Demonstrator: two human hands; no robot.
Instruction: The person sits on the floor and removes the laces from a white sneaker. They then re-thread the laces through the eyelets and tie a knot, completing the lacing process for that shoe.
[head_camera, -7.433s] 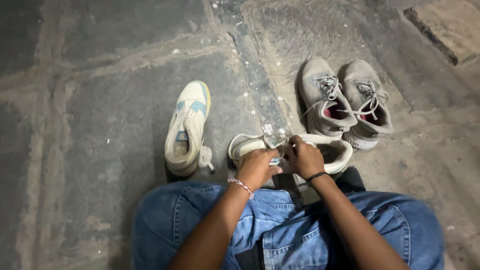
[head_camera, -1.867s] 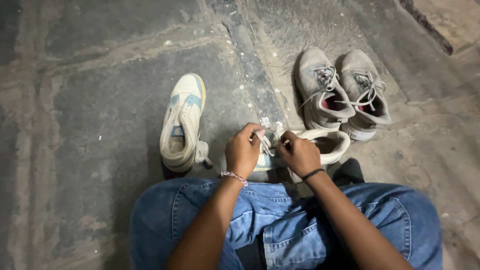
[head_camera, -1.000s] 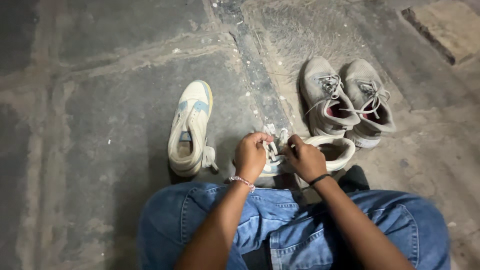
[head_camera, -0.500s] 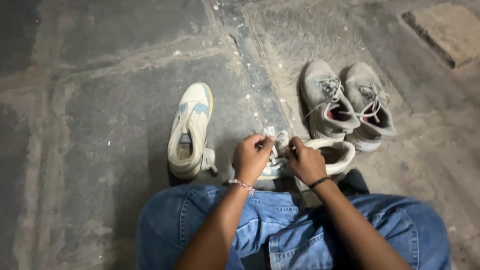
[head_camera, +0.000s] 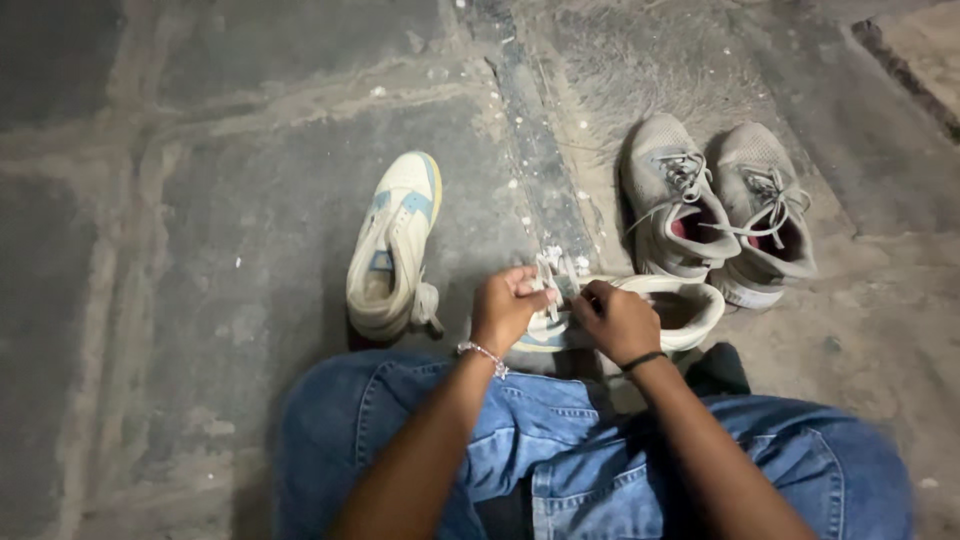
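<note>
Hands over cream sneaker (head_camera: 690, 308), left hand (head_camera: 505, 310) and right hand (head_camera: 620, 322) pinching laces (head_camera: 553, 272), toe hidden

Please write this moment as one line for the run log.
left hand: pinches white lace | right hand: on same cream sneaker | second cream-and-blue sneaker: on its side, left | grey sneaker pair: behind

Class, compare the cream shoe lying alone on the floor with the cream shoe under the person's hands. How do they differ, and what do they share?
The lone shoe lies untouched, toe pointing away; the handled shoe lies crosswise before the knees. The left hand and right hand pinch the handled shoe's white laces, while the lone shoe's opening gapes, with loose lace at its heel. Both are cream with blue patches.
</note>
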